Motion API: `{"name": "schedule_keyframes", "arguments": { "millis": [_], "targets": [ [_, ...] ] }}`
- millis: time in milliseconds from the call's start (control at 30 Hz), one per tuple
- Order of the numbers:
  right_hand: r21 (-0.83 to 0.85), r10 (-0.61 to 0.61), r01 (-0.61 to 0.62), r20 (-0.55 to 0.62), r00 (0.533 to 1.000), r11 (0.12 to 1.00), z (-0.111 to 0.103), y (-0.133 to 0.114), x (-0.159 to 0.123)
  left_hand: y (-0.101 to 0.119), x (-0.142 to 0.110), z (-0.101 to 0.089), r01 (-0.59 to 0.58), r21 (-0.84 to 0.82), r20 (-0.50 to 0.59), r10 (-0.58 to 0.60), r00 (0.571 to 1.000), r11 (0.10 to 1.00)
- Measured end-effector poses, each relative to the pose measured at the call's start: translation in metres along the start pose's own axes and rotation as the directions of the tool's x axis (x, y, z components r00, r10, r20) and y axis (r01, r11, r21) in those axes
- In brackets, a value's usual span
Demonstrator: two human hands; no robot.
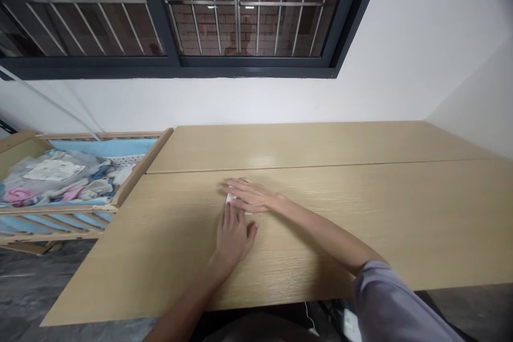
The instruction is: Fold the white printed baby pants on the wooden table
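A small, thin white piece [230, 197] lies on the worktop [360, 208], mostly hidden under 2 hands. Only bits of its edge peek out, so I cannot tell its whole shape, or if it is paper or cloth. The right hand [253, 195] is stretched flat over it, with blurry fingers. The left hand [233, 238] has its fingertips at the near side of the white piece, and its thumb sticks out. Each hand's grip is spread flat, with no fingers curled round anything.

The worktop is 2 smooth, pale yellow-brown boards with fine lines and a bit of shine. A thin, straight gap [320, 166] runs between them. A soft purple-grey sleeve [395, 299] covers the upper right arm.

To the left is a wooden cot [144, 166] with bars and a light blue lining [104, 146]. Inside sits a soft, crumpled heap of clothes [98, 189]. Behind are a smooth white wall [256, 100] and a window with a dark frame [172, 37]. Thin, shiny bars [280, 4] cross it, and rough bricks [224, 29] show past the glass.
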State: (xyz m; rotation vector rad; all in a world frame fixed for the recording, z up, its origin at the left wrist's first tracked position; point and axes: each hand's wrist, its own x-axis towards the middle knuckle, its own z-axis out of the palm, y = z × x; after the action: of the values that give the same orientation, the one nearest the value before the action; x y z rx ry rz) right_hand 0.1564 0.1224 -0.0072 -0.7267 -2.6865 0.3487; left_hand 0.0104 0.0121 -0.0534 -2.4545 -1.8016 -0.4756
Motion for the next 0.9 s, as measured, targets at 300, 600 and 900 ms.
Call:
{"name": "schedule_keyframes", "arguments": {
  "millis": [300, 600, 900],
  "targets": [
    [0.072, -0.234, 0.227, 0.121, 0.965, 0.971, 0.034, -0.001, -0.016, 0.012, -0.012, 0.018, 0.015, 0.064, 0.085, -0.020, 0.996, 0.998],
    [0.094, -0.093, 0.086, 0.077, 0.993, 0.992, 0.032, 0.040, -0.007, 0.005, -0.016, 0.026, 0.009, 0.043, 0.024, -0.010, 1.000, 0.999],
    [0.069, 0.117, -0.126, 0.124, 0.985, 0.990, 0.027, 0.069, 0.005, 0.006, -0.014, 0.022, 0.030, 0.009, 0.052, -0.030, 0.998, 1.000]
  ]
}}
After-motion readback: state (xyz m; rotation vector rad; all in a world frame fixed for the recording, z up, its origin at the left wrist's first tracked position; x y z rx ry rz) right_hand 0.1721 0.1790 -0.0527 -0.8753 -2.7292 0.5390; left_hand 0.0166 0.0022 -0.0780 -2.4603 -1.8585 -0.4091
